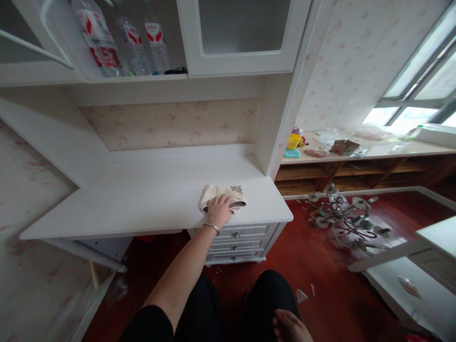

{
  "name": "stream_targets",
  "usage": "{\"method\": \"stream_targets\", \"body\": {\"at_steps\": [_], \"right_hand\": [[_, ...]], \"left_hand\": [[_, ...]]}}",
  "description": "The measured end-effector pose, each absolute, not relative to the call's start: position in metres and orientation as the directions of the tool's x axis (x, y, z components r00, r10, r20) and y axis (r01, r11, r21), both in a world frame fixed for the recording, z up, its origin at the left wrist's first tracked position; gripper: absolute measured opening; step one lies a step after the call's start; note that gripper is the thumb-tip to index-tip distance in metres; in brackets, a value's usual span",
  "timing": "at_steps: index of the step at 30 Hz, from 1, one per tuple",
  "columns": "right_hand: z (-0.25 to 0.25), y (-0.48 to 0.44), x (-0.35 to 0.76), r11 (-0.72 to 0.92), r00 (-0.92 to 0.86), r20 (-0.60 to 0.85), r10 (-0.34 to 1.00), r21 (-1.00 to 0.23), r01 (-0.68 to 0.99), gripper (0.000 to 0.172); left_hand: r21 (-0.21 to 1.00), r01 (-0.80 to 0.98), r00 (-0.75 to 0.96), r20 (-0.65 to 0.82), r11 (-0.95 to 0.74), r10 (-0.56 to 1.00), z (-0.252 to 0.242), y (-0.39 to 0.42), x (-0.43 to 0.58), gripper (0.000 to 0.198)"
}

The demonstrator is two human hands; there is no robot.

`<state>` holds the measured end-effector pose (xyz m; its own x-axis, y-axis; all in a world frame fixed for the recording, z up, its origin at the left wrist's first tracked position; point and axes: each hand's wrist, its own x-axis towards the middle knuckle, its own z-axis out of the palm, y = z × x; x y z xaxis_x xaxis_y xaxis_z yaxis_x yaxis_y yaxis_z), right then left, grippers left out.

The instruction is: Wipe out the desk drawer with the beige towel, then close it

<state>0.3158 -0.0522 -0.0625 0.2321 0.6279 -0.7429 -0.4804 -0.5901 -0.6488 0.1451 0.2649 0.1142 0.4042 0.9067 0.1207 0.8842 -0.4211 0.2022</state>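
My left hand [219, 210], with a silver bangle at the wrist, presses a folded cream cloth [228, 194] against the top of the white desk [149, 190]. Its fingers lie over the cloth's near part and grip it. The cloth has a dark pattern at its right corner and a dark strip along the front edge. Low in the view, my right hand [290, 327] hangs beside my knee with loosely bent fingers and nothing visible in it; the frame's bottom edge cuts it off.
Above the desk, a cabinet [245, 66] with an open left door holds plastic bottles [156, 45]. Drawers [237, 242] stand below the desktop. A dismantled chandelier [351, 216] lies on the red floor at right. Past it runs a low shelf unit [374, 166] with bags and a box.
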Motion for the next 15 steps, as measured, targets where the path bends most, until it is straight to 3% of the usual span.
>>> {"method": "stream_targets", "body": {"at_steps": [4,6,8,10,13,15], "right_hand": [[-0.007,-0.003,0.345,-0.480,0.321,-0.614,0.721,-0.777,-0.408,0.043],[0.026,0.030,0.365,-0.382,0.400,-0.460,0.793,-0.886,-0.263,0.041],[0.059,0.065,0.384,-0.279,0.432,-0.268,0.861,-0.960,-0.040,0.038],[0.087,0.100,0.401,-0.221,0.495,-0.081,0.865,-0.948,0.230,0.036],[0.117,0.153,0.417,-0.218,0.498,0.166,0.851,-0.751,0.623,0.035],[0.125,0.184,0.421,-0.217,0.445,0.259,0.857,-0.602,0.769,0.039]], "left_hand": [[0.519,0.702,0.475,0.169,-0.488,0.863,0.124,0.270,0.133,0.064],[0.613,0.603,0.452,0.263,-0.510,0.852,0.131,0.275,0.114,0.059],[0.570,0.649,0.376,0.336,-0.505,0.863,0.137,0.282,0.087,0.048],[0.477,0.770,0.264,0.364,-0.423,0.893,0.137,0.291,0.054,0.042],[0.382,0.898,0.108,0.292,-0.219,0.950,0.126,0.299,0.007,0.041],[0.290,0.948,0.062,0.227,-0.128,0.972,0.114,0.299,-0.016,0.042]]}}
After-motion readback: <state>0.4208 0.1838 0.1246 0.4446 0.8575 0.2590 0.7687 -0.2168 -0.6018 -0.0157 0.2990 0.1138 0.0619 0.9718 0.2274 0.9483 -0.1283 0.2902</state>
